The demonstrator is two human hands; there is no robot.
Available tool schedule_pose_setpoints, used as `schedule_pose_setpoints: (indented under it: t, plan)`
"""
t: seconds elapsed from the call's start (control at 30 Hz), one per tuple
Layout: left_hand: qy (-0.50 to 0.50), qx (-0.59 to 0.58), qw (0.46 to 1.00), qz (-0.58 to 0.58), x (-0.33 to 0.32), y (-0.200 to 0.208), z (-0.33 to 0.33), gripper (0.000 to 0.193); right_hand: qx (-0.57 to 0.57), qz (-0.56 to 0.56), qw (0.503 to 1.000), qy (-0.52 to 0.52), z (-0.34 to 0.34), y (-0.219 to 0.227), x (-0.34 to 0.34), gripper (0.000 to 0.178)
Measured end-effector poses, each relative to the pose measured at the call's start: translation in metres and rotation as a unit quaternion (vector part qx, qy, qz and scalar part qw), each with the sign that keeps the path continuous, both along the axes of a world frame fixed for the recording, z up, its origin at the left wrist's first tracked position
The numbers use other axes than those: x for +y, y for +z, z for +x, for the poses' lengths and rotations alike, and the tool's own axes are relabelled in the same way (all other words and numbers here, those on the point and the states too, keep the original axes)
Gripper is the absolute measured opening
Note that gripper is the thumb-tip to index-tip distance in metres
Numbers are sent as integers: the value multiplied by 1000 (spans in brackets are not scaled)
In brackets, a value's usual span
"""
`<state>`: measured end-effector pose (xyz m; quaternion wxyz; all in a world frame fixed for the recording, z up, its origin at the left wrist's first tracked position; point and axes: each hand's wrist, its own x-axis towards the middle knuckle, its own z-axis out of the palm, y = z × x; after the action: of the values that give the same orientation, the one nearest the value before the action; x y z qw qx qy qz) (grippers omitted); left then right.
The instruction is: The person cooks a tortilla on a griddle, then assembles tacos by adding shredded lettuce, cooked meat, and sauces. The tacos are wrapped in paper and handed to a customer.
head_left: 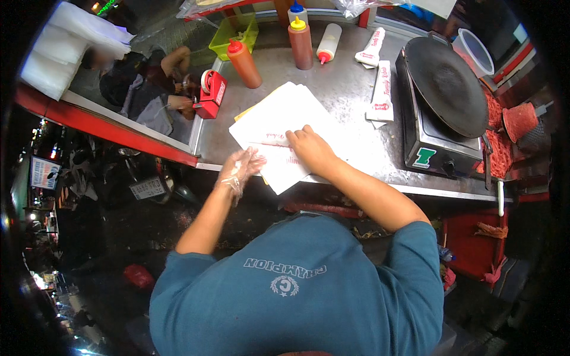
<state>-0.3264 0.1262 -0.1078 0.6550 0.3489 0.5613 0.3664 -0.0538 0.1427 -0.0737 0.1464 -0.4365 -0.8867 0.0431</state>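
Note:
White wrapping paper [285, 111] with red print lies in a loose stack on the metal counter, a yellowish edge showing beneath. A folded part of it, creased across, lies between my two hands; what is inside the fold is hidden. My left hand [238, 170], in a clear plastic glove, has its fingers closed on the paper's left side near the counter's front edge. My bare right hand [310, 149] curls its fingers over the right side of the fold. Beyond to the right lie two wrapped rolls in white printed paper, one nearer [382, 92] and one farther [371, 48].
A flat black griddle pan [448, 86] sits on a stove [442, 148] at right, beside shredded reddish meat [499, 151]. Sauce bottles [244, 64] stand behind the paper, near a red tape dispenser [211, 98] and a green basket [234, 37]. A person [142, 80] sits beyond the left edge.

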Motion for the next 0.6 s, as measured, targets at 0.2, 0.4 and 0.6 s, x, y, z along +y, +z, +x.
schedule_pose_setpoints:
  t: [0.2,0.4,0.6]
  plan:
    - [168,17,970,172,-45,-28,19,35,28,-69,997,32,-8,5,-44,45]
    - [-203,432,669,570,-12,18,15,42,43,-19,999,-25,-12,22,-42,43]
    - [-370,376,596,605,63,-1,2,25,51,4,996,-72,-6,-1,-33,38]
